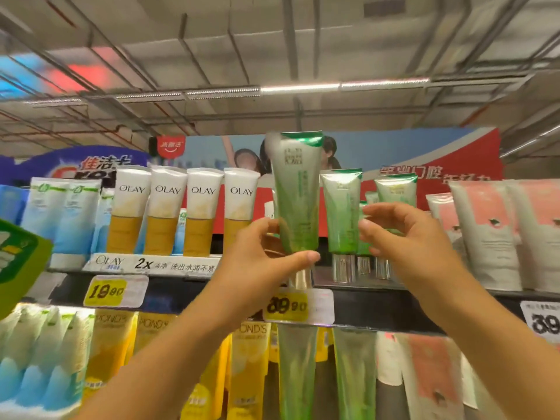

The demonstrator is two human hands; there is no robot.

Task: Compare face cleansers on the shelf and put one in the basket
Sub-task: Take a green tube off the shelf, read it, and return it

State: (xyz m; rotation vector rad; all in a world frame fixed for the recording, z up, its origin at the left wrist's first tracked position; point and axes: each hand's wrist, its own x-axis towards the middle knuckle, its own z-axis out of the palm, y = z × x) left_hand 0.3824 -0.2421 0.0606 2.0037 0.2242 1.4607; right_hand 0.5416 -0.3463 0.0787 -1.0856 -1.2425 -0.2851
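The top shelf (378, 301) of a shop display is taken as the landmark; its dark front edge runs across the view under a bare ceiling. Behind it a blue and red banner (424, 165) is seen. On the shelf, at its left part, 4 white and gold Olay tubes (185, 210) are stood cap down in a row, with pale blue tubes (60, 219) at the shelf's far left end. At its right end, white and pink tubes (491, 234) are stood. Under the shelf, yellow Pond's tubes (245, 368) are hung on the next level down.

Above the shelf's middle, a green face cleanser tube (298, 195) is held upright, its silver cap pointing down and hanging just in front of the shelf edge. It is pinched near its lower end by the left hand (266, 262), the thumb across the front and the other fingers (266, 227) curled behind it. Just right of it, 2 smaller green tubes (342, 213) are stood on the shelf on silver caps.

The right hand (418, 241) is raised in front of these tubes, its fingers curled and slightly apart; whether a tube is touched by it cannot be told.

On the shelf's front edge, yellow price tags marked 19.90 (104, 291) and 39.90 (286, 306) are fixed.
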